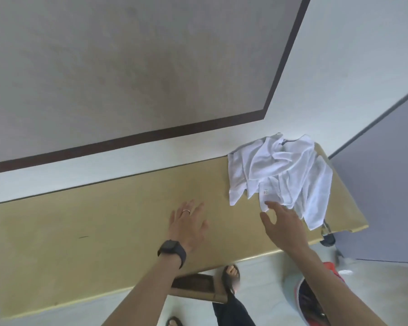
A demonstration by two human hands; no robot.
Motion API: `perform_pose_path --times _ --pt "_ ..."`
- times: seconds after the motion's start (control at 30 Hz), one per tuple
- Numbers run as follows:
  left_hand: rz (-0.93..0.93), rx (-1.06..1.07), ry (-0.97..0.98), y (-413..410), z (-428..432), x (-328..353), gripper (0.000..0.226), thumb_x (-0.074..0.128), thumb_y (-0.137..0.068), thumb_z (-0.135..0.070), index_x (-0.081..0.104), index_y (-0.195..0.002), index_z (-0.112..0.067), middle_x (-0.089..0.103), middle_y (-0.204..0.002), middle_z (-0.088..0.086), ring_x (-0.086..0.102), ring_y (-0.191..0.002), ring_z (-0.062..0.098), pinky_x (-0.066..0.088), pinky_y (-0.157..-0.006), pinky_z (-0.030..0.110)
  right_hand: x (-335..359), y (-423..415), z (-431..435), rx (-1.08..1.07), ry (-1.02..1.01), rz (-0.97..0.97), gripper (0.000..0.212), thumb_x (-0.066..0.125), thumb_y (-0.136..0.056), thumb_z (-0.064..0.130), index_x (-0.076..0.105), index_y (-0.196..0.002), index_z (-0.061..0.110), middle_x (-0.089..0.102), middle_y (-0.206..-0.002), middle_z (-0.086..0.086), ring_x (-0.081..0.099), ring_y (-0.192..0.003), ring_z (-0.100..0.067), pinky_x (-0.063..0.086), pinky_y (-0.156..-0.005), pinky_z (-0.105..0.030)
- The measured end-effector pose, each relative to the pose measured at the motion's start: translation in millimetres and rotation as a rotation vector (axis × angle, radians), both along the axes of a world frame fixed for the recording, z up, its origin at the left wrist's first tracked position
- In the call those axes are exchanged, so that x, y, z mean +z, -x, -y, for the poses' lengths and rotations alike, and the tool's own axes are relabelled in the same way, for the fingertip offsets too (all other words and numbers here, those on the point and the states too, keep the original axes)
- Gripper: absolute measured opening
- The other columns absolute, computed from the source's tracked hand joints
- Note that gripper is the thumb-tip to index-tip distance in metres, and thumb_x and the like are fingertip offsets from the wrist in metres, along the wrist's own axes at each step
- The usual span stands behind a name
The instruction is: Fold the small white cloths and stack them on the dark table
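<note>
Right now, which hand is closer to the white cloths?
Right. The right hand is at the near edge of the white cloths; the left hand is apart, to its left.

Single head-worn view, wide-angle, aimed forward and steeply down, frame tilted. Left hand (189, 222) and right hand (284, 222) sit close, mid-frame; table (92, 220) under them, wall (127, 67) beyond the fingertips, floor (266, 262) behind the wrists.

Crumpled white cloths (278, 175); table's (104, 220) right end
</note>
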State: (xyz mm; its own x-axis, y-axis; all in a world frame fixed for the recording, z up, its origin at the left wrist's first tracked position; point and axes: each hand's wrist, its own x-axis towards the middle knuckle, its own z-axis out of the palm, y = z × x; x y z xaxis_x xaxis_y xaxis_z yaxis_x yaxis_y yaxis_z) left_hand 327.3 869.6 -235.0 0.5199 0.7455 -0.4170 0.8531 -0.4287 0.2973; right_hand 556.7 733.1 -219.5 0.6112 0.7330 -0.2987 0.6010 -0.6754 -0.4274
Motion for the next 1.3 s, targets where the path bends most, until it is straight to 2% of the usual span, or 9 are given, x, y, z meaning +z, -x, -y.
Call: perform_pose_path --times 0.13,0.3,0.57,0.8,0.9,0.97,1.07,1.2,1.3 --pt "-0.035 0.017 0.034 -32 -25 -35 0.059 0.036 -0.098 -0.051 0.018 -0.154 -0.039 0.007 -0.165 -0.006 0.002 -0.151 0.019 0.004 -0.122 0.045 -26 -44 -54 0.015 0.041 -0.014 0.041 0.051 -0.098 0.039 0.051 -0.137 0.026 0.055 -0.138 -0.002 0.05 -0.124 -0.028 0.045 -0.096 -0.044" --pt "-0.086 0.02 0.06 -50 -47 -87 0.064 0.035 -0.099 -0.051 0.004 -0.155 -0.042 -0.007 -0.165 -0.006 -0.008 -0.152 0.021 -0.002 -0.121 0.051 -67 -70 -103 0.057 0.086 0.066 0.037 0.049 -0.1 0.031 0.051 -0.137 0.029 0.044 -0.145 0.007 0.046 -0.126 -0.021 0.046 -0.087 -0.037" --pt "-0.128 -0.018 0.093 -31 -48 -138 0.063 0.017 -0.098 -0.062 -0.023 -0.146 -0.052 -0.032 -0.157 -0.015 -0.028 -0.146 0.015 -0.017 -0.114 0.06 -112 -73 -131 0.044 0.182 0.11 0.051 0.044 -0.095 0.059 0.049 -0.137 0.029 0.045 -0.14 0.003 0.049 -0.122 -0.029 0.045 -0.086 -0.042" --pt "-0.142 -0.054 0.136 -28 -53 -138 0.064 0.018 -0.098 -0.062 -0.024 -0.145 -0.052 -0.037 -0.154 -0.016 -0.033 -0.143 0.013 -0.021 -0.113 0.059 -111 -69 -139 -0.055 0.096 0.073 0.033 0.037 -0.103 0.037 0.057 -0.126 0.024 0.053 -0.133 -0.004 0.055 -0.112 -0.033 0.041 -0.081 -0.04" --pt "-0.139 -0.066 0.226 -29 -63 -120 0.067 0.032 -0.1 -0.05 -0.01 -0.152 -0.047 -0.024 -0.161 -0.012 -0.021 -0.148 0.014 -0.013 -0.116 0.057 -90 -72 -133 -0.137 -0.055 0.016 0.027 0.035 -0.103 0.029 0.058 -0.109 0.017 0.063 -0.109 -0.007 0.059 -0.097 -0.032 0.045 -0.08 -0.041" --pt "-0.1 -0.02 0.261 -30 -70 -99 0.064 0.038 -0.099 -0.042 0.008 -0.155 -0.037 0.0 -0.166 -0.003 -0.002 -0.152 0.018 -0.001 -0.12 0.05 -58 -73 -129 -0.19 -0.183 -0.023 0.025 0.037 -0.104 0.027 0.059 -0.106 0.016 0.065 -0.1 -0.005 0.06 -0.094 -0.029 0.047 -0.082 -0.041" --pt "0.042 0.056 0.178 -31 -74 -59 0.056 0.043 -0.099 -0.039 0.027 -0.151 -0.027 0.037 -0.154 0.006 0.029 -0.143 0.025 0.025 -0.114 0.041 9 -65 -121 -0.252 -0.338 -0.062 0.022 0.042 -0.103 0.029 0.061 -0.11 0.02 0.067 -0.097 0.003 0.061 -0.091 -0.019 0.044 -0.078 -0.025" --pt "0.283 0.032 0.097 -33 -76 14 0.056 0.047 -0.098 -0.04 0.032 -0.15 -0.029 0.042 -0.15 -0.004 0.035 -0.138 0.019 0.034 -0.111 0.038 97 -39 -109 -0.251 -0.447 -0.092 0.024 0.044 -0.103 0.034 0.062 -0.111 0.021 0.069 -0.092 0.005 0.059 -0.08 0.001 0.035 -0.066 0.001" --pt "0.488 0.023 0.067 -33 -76 75 0.054 0.05 -0.095 -0.042 0.035 -0.147 -0.038 0.043 -0.147 -0.012 0.037 -0.135 0.012 0.035 -0.11 0.033 143 -12 -99 -0.14 -0.5 -0.18 0.016 0.049 -0.102 0.028 0.064 -0.105 0.027 0.07 -0.085 0.007 0.062 -0.074 0.005 0.043 -0.07 -0.006"
